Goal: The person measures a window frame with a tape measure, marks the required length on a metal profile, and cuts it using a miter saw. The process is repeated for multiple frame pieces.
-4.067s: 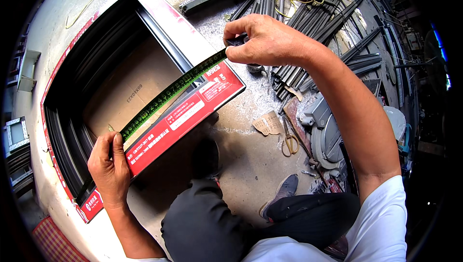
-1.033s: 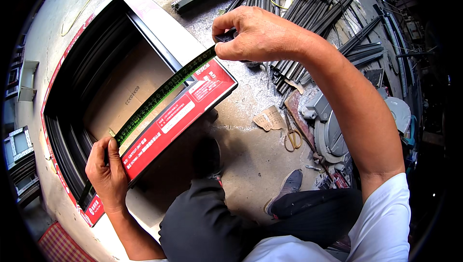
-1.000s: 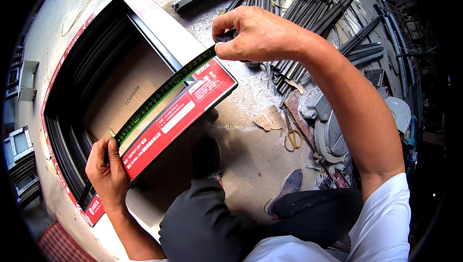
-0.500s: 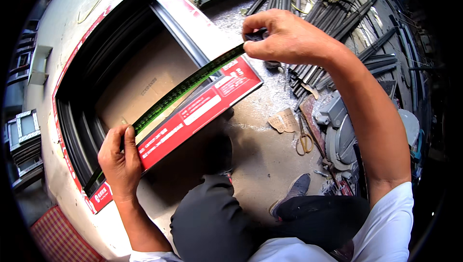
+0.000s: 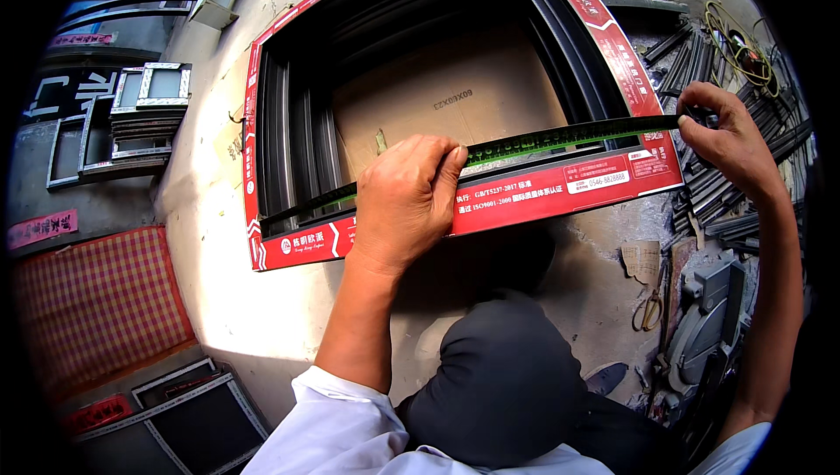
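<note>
A long black tape measure blade point(image 5: 560, 136) with green markings is stretched across the near side of a black metal frame point(image 5: 604, 64) covered in red and white film. My left hand point(image 5: 404, 195) pinches the blade between thumb and fingers, partway along, above the frame's near edge. Beyond that hand the blade runs down to the frame's near left corner. At the frame's right side, my right hand point(image 5: 731, 136) is closed on the other end of the tape. What lies inside those fingers is mostly hidden.
Brown cardboard point(image 5: 455, 81) shows inside the frame. To the right are metal bars point(image 5: 752, 178), a yellow cable point(image 5: 744, 51), scissors point(image 5: 648, 311) and a grey machine point(image 5: 700, 326). Small frames point(image 5: 144, 125), a checked cloth point(image 5: 105, 300) and dark panels point(image 5: 206, 418) are at left.
My view has swung left, so the frame appears farther right. My left hand still pinches the tape and my right still grips its end; the tape now lies flatter along the frame's near side.
</note>
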Demonstrator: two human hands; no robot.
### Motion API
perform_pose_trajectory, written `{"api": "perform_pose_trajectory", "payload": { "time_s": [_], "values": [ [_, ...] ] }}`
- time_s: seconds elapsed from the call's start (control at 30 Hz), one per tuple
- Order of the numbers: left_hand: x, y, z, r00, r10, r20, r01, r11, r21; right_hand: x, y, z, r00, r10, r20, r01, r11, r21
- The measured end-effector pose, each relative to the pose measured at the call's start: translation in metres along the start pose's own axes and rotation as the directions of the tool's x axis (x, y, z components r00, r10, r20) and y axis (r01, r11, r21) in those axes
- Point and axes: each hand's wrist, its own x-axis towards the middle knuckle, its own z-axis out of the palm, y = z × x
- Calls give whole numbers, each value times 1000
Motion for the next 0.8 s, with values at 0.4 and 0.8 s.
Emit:
{"api": "perform_pose_trajectory", "payload": {
  "time_s": [0.4,0.8],
  "values": [
    [1,1,-4,1000,-3,21,2,1000,26,-6,-20,3,1000,6,-10,-6,1000,30],
    [2,9,1,998,-49,45,50,998,-37,-12,-32,-6,1000,31,-6,-31,995,-99]
  ]
}}
